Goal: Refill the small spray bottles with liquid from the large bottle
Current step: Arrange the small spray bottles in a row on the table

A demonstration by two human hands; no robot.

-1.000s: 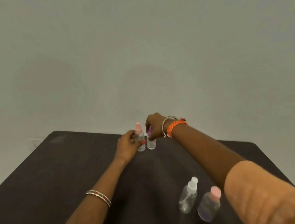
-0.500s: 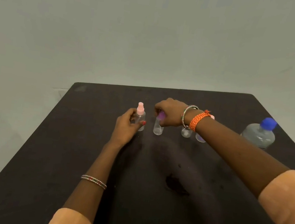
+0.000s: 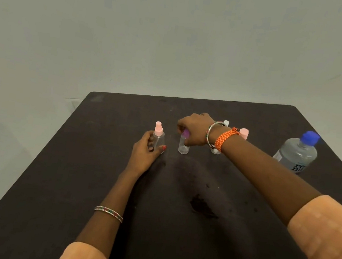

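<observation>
On the dark table [image 3: 97, 163] stand small clear spray bottles. My left hand [image 3: 144, 153] grips the body of the one with a pink sprayer [image 3: 158, 137], which stands upright. My right hand [image 3: 193, 130] comes down from above and pinches the purple top of the second small bottle [image 3: 183, 147]. Behind my right wrist, two more small bottles are partly hidden: one with a white cap [image 3: 226, 123] and one with a pink cap [image 3: 244, 133]. The large clear bottle with a blue cap [image 3: 296, 152] stands at the right.
A dark wet-looking stain [image 3: 201, 206] marks the table's middle, nearer to me. The table's far edge meets a plain pale wall. The right edge runs close beside the large bottle.
The view has tipped downward, so the table fills more of the frame and the large bottle has come into sight. Both hands stay on the same two small bottles.
</observation>
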